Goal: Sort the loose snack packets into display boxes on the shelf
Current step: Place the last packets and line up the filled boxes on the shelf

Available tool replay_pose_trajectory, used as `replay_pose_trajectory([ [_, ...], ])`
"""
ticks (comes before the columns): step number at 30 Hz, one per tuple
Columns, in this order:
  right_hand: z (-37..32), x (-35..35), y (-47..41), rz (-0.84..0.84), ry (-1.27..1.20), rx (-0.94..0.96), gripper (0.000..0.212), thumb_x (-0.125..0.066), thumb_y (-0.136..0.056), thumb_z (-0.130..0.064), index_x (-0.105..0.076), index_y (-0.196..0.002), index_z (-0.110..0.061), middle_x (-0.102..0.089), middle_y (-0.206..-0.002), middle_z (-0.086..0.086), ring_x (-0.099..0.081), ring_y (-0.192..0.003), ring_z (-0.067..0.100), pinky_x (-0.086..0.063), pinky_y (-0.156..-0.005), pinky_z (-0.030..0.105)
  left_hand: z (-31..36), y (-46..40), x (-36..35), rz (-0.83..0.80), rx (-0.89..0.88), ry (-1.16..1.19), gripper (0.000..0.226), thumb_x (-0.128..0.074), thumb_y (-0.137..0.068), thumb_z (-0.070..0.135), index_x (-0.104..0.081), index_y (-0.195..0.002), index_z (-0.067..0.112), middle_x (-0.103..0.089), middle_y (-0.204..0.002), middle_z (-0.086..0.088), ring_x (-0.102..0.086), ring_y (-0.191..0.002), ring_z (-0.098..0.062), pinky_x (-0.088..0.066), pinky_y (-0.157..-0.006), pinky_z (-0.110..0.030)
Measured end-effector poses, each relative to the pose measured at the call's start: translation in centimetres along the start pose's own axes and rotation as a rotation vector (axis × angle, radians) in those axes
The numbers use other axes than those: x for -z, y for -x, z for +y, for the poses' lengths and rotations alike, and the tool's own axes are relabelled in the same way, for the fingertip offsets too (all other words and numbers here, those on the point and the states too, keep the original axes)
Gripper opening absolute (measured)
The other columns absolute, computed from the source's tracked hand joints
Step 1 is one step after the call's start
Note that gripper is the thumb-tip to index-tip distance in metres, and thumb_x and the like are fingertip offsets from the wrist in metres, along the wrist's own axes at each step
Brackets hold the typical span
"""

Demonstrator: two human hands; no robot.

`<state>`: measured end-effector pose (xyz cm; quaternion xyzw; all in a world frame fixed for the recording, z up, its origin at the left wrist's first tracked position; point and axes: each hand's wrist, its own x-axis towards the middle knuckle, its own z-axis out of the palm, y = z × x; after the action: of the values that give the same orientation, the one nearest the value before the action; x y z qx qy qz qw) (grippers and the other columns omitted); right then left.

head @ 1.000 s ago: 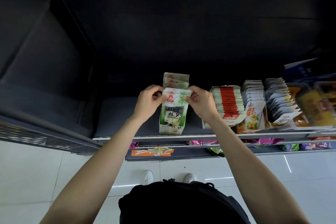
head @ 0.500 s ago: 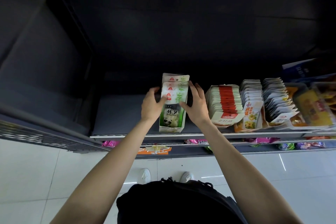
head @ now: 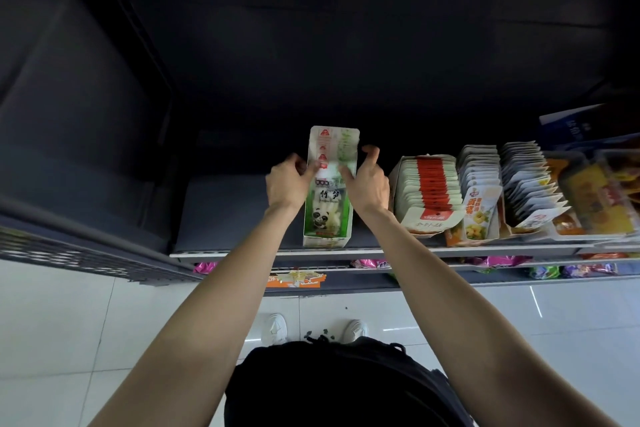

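A tall white-and-green display box with a panda on its front packet stands on the dark shelf. A row of matching green-and-white snack packets fills it, leaning back. My left hand is at the box's left side, thumb pressed on the packets. My right hand is at the right side, thumb on the packets and fingers curled above. Both hands pinch the row of packets from either side.
To the right stand a red-striped packet box, a yellow-print packet box and a grey-white packet box, then yellow trays. Loose purple packets lie on a lower shelf. Bare shelf lies left of the panda box.
Both hands moved farther back along the packet row. The packets that stood up in front now lean back into the box with the rest.
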<state>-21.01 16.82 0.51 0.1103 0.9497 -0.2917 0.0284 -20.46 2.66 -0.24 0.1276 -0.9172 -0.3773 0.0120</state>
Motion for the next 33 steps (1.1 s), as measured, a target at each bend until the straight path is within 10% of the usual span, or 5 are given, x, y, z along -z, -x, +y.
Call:
replay_pose_trajectory([
  [5,1.9,0.1,1.7,-0.132,-0.216,0.163,0.084,-0.066,-0.085,-0.016,-0.012,-0.149,-0.021,-0.046,-0.133,0.014,-0.058,-0.105,0.028,-0.048,-0.079,0.033,-1.3,0.3,0.3,-0.149,0.022,0.151,0.058,-0.071,-0.081,0.038,-0.048,-0.13,0.016,-0.06,-0.124,0.0,-0.059,-0.109,-0.016,-0.048,-0.093,-0.038],
  [10,1.8,1.1,1.2,0.127,-0.084,0.536,0.074,-0.06,-0.087,-0.008,-0.023,-0.149,-0.022,-0.027,-0.151,0.011,-0.034,-0.135,0.029,-0.041,-0.097,0.034,-0.1,1.7,1.5,0.184,-0.244,0.194,0.051,-0.067,-0.085,0.022,-0.047,-0.131,0.014,-0.05,-0.131,-0.006,-0.05,-0.118,-0.015,-0.043,-0.094,-0.025],
  [18,-0.1,1.8,-2.0,0.372,0.27,0.684,0.038,-0.068,-0.07,0.002,-0.071,-0.104,-0.015,-0.07,-0.1,0.002,-0.063,-0.082,0.027,-0.055,-0.063,0.035,0.1,0.3,1.2,0.078,-0.671,-0.445,0.05,-0.059,-0.087,0.023,-0.049,-0.135,0.008,-0.046,-0.142,-0.007,-0.038,-0.134,-0.025,-0.032,-0.11,-0.046],
  [26,1.3,2.0,-0.5,0.048,0.295,0.614,0.065,-0.063,-0.087,-0.015,-0.034,-0.145,-0.009,-0.034,-0.151,0.008,-0.031,-0.139,0.027,-0.034,-0.11,0.043,0.3,0.9,0.9,0.046,-0.675,-0.667,0.068,-0.056,-0.087,0.029,-0.032,-0.144,0.003,-0.03,-0.152,-0.011,-0.027,-0.141,-0.025,-0.016,-0.113,-0.054],
  [33,1.7,1.8,0.5,0.082,0.214,0.542,0.067,-0.062,-0.088,-0.017,-0.029,-0.146,-0.006,-0.028,-0.153,0.011,-0.025,-0.142,0.028,-0.028,-0.113,0.042,1.7,0.1,0.6,-0.13,-0.614,-0.736,0.083,-0.052,-0.09,0.043,-0.007,-0.151,0.009,-0.002,-0.159,-0.005,0.0,-0.147,-0.02,-0.003,-0.115,-0.052],
])
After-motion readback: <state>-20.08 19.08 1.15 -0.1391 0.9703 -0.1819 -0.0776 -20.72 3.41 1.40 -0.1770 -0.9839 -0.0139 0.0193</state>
